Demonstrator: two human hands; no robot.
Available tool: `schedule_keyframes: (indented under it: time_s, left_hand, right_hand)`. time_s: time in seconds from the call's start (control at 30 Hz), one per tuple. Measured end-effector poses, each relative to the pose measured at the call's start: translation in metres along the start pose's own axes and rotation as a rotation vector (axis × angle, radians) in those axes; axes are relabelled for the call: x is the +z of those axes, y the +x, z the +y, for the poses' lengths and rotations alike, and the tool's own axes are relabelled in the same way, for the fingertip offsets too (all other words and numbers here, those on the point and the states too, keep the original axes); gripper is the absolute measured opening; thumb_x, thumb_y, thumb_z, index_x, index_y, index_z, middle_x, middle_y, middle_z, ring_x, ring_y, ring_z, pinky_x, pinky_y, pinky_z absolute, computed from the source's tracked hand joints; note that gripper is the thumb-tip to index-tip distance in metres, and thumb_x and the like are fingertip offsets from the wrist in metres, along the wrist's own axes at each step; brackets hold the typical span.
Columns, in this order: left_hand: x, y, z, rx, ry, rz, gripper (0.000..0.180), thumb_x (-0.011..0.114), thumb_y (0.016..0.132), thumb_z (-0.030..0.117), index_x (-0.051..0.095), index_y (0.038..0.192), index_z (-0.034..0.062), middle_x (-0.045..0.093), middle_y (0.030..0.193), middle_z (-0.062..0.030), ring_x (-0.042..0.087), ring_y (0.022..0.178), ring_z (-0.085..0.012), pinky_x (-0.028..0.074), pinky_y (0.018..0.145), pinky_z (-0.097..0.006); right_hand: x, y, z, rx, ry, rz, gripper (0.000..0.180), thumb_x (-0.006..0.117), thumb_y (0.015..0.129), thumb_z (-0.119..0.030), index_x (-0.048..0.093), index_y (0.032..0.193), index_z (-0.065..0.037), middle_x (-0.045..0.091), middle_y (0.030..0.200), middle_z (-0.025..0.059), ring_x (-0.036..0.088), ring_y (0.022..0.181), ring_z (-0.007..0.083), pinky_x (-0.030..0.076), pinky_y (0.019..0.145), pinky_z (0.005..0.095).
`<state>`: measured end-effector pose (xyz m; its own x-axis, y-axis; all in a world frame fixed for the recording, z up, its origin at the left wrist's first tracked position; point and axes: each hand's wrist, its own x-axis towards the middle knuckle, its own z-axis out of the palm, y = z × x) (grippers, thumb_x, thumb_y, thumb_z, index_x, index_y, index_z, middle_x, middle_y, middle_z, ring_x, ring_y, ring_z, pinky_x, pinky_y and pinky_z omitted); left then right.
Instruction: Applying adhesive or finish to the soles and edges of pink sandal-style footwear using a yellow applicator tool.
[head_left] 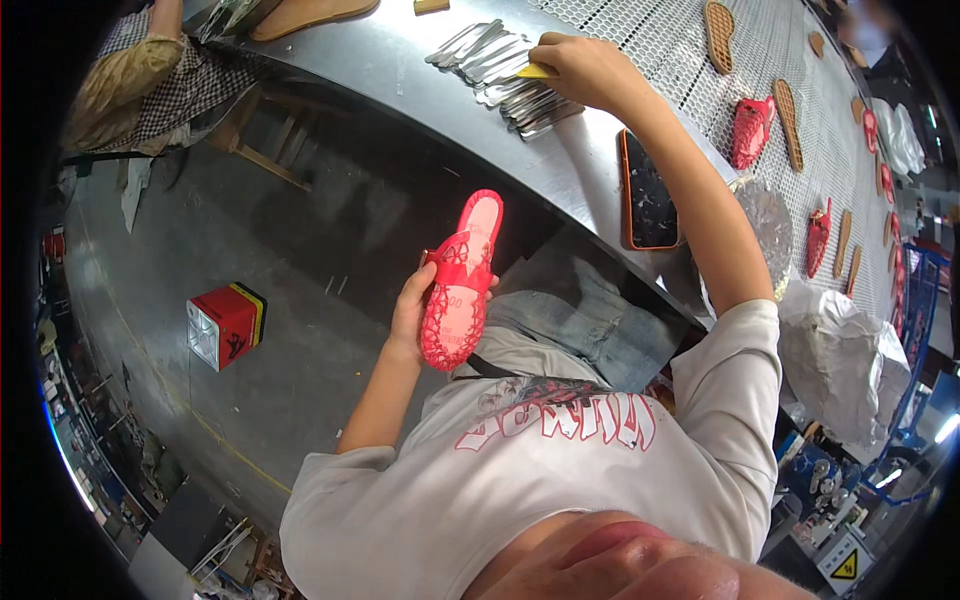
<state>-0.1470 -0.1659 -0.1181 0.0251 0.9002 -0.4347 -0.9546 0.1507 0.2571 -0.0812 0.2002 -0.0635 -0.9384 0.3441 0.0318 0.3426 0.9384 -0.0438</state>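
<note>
My left hand [412, 305] grips a red shoe [458, 300] by its side, over the dark floor in front of my body. The shoe has a pink flat face turned up, crinkled red edges and a red band across the middle. My right hand [583, 70] reaches over the metal table, fingers closed on a small yellow piece [538, 71] whose kind I cannot make out. Just below and left of that hand lies a spread pile of thin silvery strips [490, 62]. The right fingertips are partly hidden behind the hand.
An orange-edged phone [648, 190] lies on the metal table [370, 65] beside my right forearm. Soles [788, 125] and red shoes [752, 130] line the mesh conveyor. A red box [228, 325] stands on the floor at left. Another person's sleeve [125, 85] shows at upper left.
</note>
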Motion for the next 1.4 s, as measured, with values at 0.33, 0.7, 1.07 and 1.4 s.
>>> schedule_keyframes:
  time_s: [0.33, 0.7, 1.07, 1.4]
  left_hand:
    - [0.006, 0.011, 0.006, 0.031, 0.044, 0.019, 0.063, 0.051, 0.097, 0.044, 0.046, 0.136, -0.0058, 0.063, 0.118, -0.0278, 0.070, 0.094, -0.0288, 0.061, 0.078, -0.038]
    - [0.015, 0.011, -0.002, 0.040, 0.006, 0.013, 0.062, 0.051, 0.097, 0.044, 0.047, 0.137, -0.0035, 0.064, 0.118, -0.0273, 0.070, 0.097, -0.0296, 0.060, 0.079, -0.038]
    - [0.015, 0.007, -0.005, 0.039, 0.014, -0.009, 0.063, 0.051, 0.097, 0.045, 0.047, 0.137, -0.0031, 0.064, 0.118, -0.0269, 0.070, 0.095, -0.0295, 0.061, 0.077, -0.038]
    - [0.017, 0.010, 0.001, 0.187, -0.106, -0.094, 0.066, 0.045, 0.098, 0.050, 0.046, 0.137, -0.0025, 0.062, 0.121, -0.0273, 0.069, 0.100, -0.0312, 0.060, 0.082, -0.040]
  right_hand:
    - [0.002, 0.002, 0.010, -0.063, 0.046, 0.039, 0.023, 0.069, 0.085, -0.016, 0.067, 0.107, -0.009, 0.065, 0.101, 0.0072, 0.067, 0.090, 0.0307, 0.055, 0.077, 0.0411]
    - [-0.001, 0.002, -0.001, -0.144, 0.028, -0.032, 0.018, 0.067, 0.081, -0.010, 0.065, 0.098, -0.009, 0.065, 0.099, 0.0065, 0.066, 0.088, 0.0313, 0.054, 0.075, 0.0432]
    - [0.002, 0.001, -0.005, -0.161, 0.038, 0.039, 0.012, 0.064, 0.085, -0.013, 0.064, 0.096, -0.008, 0.063, 0.099, 0.0076, 0.066, 0.086, 0.0321, 0.053, 0.074, 0.0440]
    - [-0.040, -0.023, -0.028, -0.172, 0.156, 0.206, 0.012, 0.060, 0.089, -0.016, 0.065, 0.095, -0.008, 0.068, 0.086, 0.0104, 0.066, 0.078, 0.0342, 0.052, 0.071, 0.0444]
